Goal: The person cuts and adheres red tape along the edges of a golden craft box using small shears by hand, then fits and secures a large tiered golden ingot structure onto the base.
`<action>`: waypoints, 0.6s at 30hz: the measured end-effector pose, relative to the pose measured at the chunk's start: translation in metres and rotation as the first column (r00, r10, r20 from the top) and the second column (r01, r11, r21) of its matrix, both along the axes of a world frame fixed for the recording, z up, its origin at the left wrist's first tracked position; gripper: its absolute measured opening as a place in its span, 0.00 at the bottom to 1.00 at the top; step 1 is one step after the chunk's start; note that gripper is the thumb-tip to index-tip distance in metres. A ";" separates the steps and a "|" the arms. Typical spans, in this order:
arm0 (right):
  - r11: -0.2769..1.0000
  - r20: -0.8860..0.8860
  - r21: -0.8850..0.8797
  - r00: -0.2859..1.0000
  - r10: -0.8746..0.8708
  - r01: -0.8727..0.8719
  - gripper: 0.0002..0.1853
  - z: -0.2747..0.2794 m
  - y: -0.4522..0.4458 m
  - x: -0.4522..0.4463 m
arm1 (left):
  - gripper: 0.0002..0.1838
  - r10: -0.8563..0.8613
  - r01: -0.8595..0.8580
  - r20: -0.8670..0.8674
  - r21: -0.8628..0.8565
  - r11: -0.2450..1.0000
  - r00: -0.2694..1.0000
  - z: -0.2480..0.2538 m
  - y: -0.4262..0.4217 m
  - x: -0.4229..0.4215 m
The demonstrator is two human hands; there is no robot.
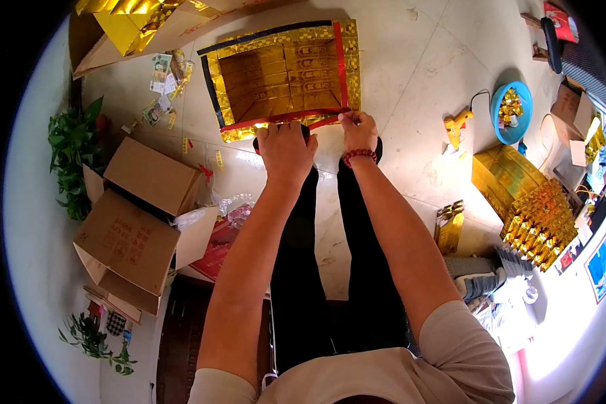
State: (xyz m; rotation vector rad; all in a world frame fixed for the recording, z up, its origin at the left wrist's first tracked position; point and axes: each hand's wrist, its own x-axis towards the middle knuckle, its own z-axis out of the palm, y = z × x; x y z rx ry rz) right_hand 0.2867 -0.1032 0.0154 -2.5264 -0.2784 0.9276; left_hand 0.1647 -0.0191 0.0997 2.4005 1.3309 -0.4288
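An open box (pixel 289 71) covered in shiny gold paper stands on the floor. Black strips edge its far and left rims, and red strips edge its right and near rims. My left hand (pixel 286 149), fingers curled and close together, is at the near rim on the red tape; its fingertips are partly hidden. From there a short length of red tape (pixel 324 122) runs to my right hand (pixel 359 131), which pinches it by the near right corner. A red bead bracelet (pixel 360 156) circles my right wrist.
Cardboard boxes (pixel 128 232) and a leafy plant (pixel 74 158) stand left. Printed notes (pixel 160 74) and gold scraps lie beside the gold box. To the right are a yellow glue gun (pixel 458 126), a blue basin (pixel 526 111) of gold pieces and a folded-gold stack (pixel 539 225).
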 end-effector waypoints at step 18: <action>1.000 -0.026 -0.015 0.999 0.020 -0.020 0.11 -0.006 0.001 0.006 | 0.18 -0.027 0.024 -0.086 -0.032 0.999 0.996 -0.009 0.001 0.004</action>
